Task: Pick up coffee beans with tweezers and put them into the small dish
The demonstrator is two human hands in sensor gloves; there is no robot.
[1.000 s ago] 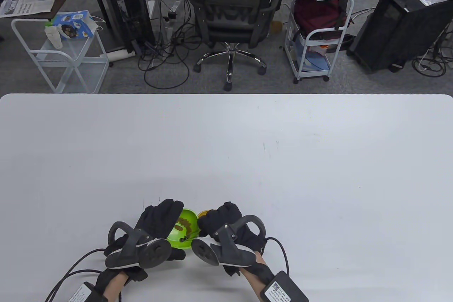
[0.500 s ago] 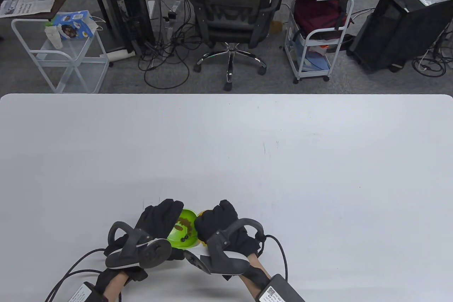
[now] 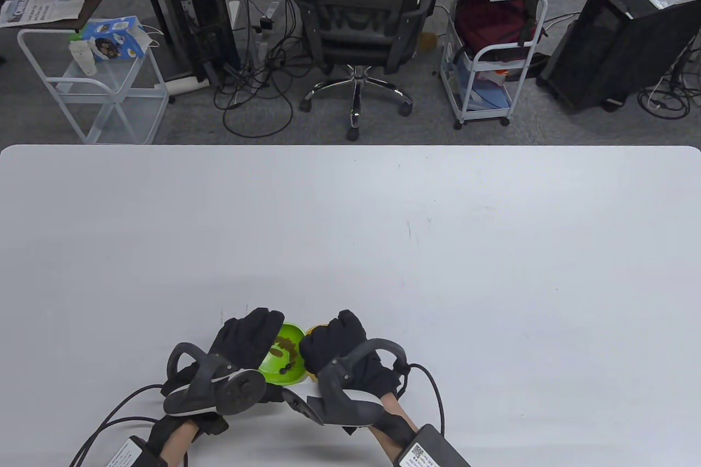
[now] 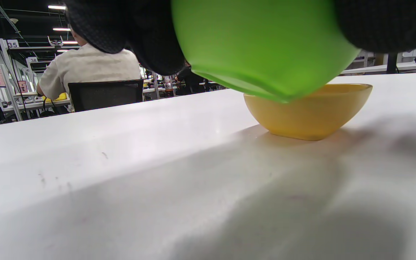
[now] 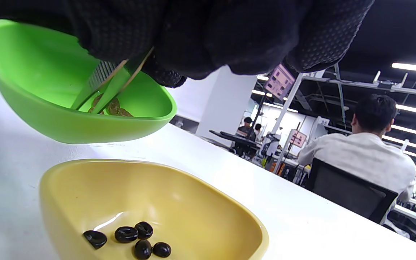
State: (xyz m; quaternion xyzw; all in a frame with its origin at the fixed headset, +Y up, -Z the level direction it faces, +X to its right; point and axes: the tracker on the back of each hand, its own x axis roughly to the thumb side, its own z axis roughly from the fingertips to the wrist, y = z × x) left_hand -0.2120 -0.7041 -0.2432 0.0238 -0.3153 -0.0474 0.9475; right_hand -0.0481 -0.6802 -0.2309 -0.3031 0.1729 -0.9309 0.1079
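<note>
My left hand (image 3: 249, 341) grips a green bowl (image 3: 282, 374) by its left side and holds it tilted, lifted off the table in the left wrist view (image 4: 265, 47). Brown coffee beans (image 3: 285, 347) lie in it. My right hand (image 3: 331, 344) pinches metal tweezers (image 5: 108, 85) whose tips reach down into the green bowl (image 5: 49, 122) among the beans (image 5: 114, 107). The small yellow dish (image 5: 179, 202) stands on the table just right of the green bowl and holds several dark beans (image 5: 135, 238). In the table view only the dish's rim (image 3: 312, 330) shows behind my right hand.
The white table (image 3: 438, 248) stretches far and wide beyond the bowls. The glove cables (image 3: 432, 385) trail toward the near edge. An office chair (image 3: 358, 12) and carts stand on the floor past the far edge.
My right hand has shifted a little left and rolled toward the green bowl, bringing the tweezers over it. My left hand and the green bowl have stayed in place.
</note>
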